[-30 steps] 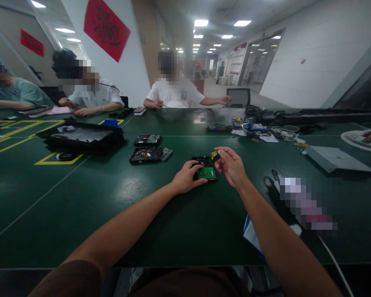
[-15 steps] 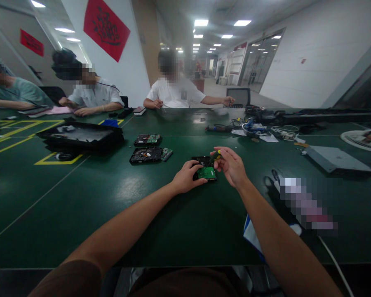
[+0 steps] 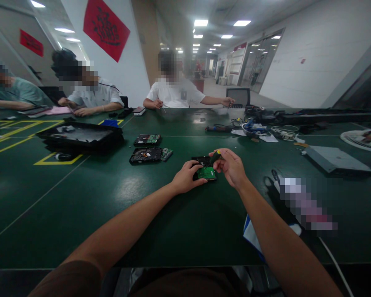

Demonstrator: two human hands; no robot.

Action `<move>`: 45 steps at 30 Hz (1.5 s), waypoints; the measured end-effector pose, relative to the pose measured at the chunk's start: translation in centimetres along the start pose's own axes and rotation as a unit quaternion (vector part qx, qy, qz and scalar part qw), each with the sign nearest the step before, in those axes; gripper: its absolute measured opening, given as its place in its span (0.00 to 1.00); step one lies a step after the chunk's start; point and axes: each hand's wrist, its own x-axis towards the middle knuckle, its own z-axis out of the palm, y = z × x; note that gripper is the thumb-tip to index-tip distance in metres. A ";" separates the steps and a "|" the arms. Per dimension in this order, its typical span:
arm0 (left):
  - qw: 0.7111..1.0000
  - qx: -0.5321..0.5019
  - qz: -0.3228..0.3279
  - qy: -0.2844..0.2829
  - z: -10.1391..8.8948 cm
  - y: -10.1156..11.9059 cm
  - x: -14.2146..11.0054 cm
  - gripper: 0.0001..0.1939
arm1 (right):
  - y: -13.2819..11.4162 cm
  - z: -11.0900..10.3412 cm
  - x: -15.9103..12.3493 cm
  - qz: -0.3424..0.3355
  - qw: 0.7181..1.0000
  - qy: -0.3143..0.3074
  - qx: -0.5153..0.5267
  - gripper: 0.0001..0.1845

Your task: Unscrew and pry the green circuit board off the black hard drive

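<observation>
A hard drive with a green circuit board (image 3: 206, 173) lies on the dark green table in front of me. My left hand (image 3: 187, 177) grips its left side, thumb along the near edge and fingers over the far part. In my right hand (image 3: 230, 167) is a screwdriver (image 3: 215, 156) with a dark green and yellow handle, tilted over the drive's right side. Its tip is hidden by my fingers, so I cannot tell whether it touches a screw. Further left are another hard drive (image 3: 146, 155), a loose circuit board (image 3: 166, 154) beside it, and a third hard drive (image 3: 147, 140) behind.
Black trays (image 3: 83, 138) are stacked at the left. Tangled cables (image 3: 253, 127) lie at the back right, a grey metal box (image 3: 338, 159) nearer. By my right forearm is a blue and white packet (image 3: 253, 237). Across the table sits a person in white (image 3: 173, 93); others sit further left.
My right hand and the screwdriver handle have shifted very slightly. The left hand and the hard drive have stayed in place.
</observation>
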 end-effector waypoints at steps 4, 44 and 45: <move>1.000 0.000 0.004 0.002 0.1 0.0 0.0 0.34 | 0.0 -0.1 -0.1 -0.009 1.000 0.007 -0.014 0.19; 1.000 0.009 0.005 0.003 0.1 0.0 0.0 0.34 | 0.2 -0.2 0.1 -0.011 1.000 0.009 -0.024 0.16; 1.000 0.009 0.005 0.003 0.1 0.0 0.0 0.34 | 0.2 -0.2 0.0 -0.012 1.000 0.009 -0.025 0.16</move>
